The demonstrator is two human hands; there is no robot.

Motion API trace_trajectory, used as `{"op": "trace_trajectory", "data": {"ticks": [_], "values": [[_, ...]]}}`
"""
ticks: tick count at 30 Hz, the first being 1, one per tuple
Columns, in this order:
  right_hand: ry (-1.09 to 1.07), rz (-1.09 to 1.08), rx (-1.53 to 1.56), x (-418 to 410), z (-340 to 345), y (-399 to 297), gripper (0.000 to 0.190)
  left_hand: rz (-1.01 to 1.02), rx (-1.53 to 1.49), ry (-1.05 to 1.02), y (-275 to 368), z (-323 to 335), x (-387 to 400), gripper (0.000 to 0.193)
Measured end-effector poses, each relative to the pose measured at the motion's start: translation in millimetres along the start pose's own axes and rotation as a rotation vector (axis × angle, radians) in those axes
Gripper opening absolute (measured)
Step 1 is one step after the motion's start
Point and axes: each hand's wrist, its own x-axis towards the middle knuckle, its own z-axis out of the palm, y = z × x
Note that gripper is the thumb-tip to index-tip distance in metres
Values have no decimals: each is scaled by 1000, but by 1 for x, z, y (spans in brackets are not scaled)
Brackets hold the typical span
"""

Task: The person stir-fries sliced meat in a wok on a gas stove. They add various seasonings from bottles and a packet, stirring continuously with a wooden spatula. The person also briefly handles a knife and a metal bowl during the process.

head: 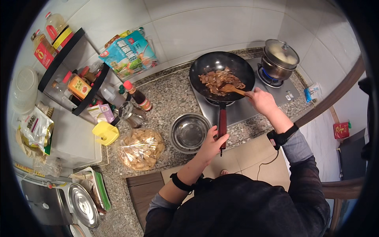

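My right hand (262, 100) grips the handle of a wooden spatula (230, 88), whose blade rests among browned sliced meat (217, 80) in a black wok (202, 62). The wok sits over the left burner of a steel gas hob (251, 111). My left hand (210, 146) is at the wok's dark red handle (222, 118), with the thumb laid across it near the end. The fingers beneath the handle are partly hidden. Just left of the handle, a stainless steel bowl (189, 133) stands on the granite counter, holding what looks like a little liquid.
A glass-lidded steel pot (276, 69) with pale round food sits over a blue flame. Left are a clear bag of light brown pieces (142, 148), a yellow plastic holder (105, 133), a glass jar (131, 114), a sauce bottle (138, 96) and a condiment rack (88, 97).
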Motion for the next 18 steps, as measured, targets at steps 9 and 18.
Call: {"op": "trace_trajectory", "data": {"ticks": [9,18], "values": [[-266,-74,243,15,-83,41,18,161,-234,-2,-18,27,24,83],[64,-77,51,71,-6,-1,16,58,-149,93,3,11,-2,68]]}}
